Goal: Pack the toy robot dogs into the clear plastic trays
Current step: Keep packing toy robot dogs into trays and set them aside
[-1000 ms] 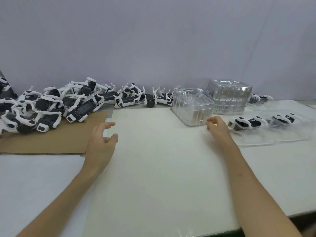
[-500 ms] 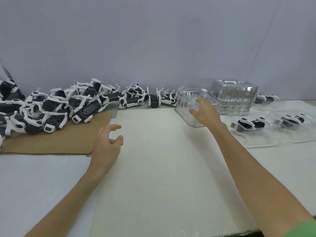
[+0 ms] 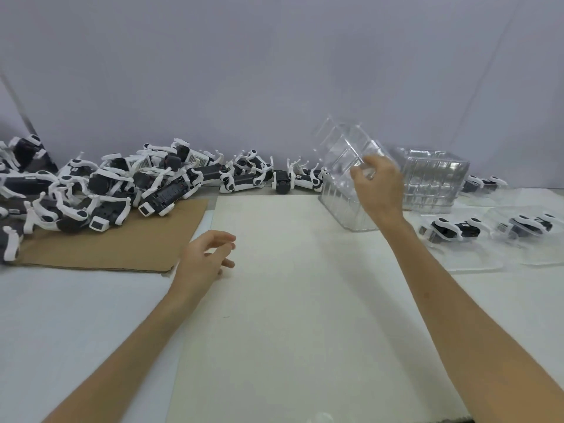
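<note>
Head view: the right hand (image 3: 377, 184) reaches forward with its grip closed on a clear tray (image 3: 341, 151), pinched at its near edge and held tilted in the air. Just below it is a stack of trays (image 3: 338, 206) standing at the far right corner of a pale board (image 3: 290, 300). A second stack (image 3: 433, 184) stands just beside the first, to its right and nearer the wall (image 3: 274, 71). The left hand (image 3: 203, 259) is low at the left edge of the board, its grip open and empty, the fingers loosely spread; whether it touches the board cannot be told. On the left a heap of toy dogs (image 3: 100, 190), black with white legs, lies on a brown cardboard sheet (image 3: 122, 248) and trails in a line along the wall towards the stacks. On the right two packed dogs (image 3: 454, 230) lie side by side on the white worktop (image 3: 61, 315), each in its own clear tray. Another dog (image 3: 485, 183) sits farther back, beyond the second stack. The cardboard sheet and the board lie flat on the worktop, edge beside edge.
</note>
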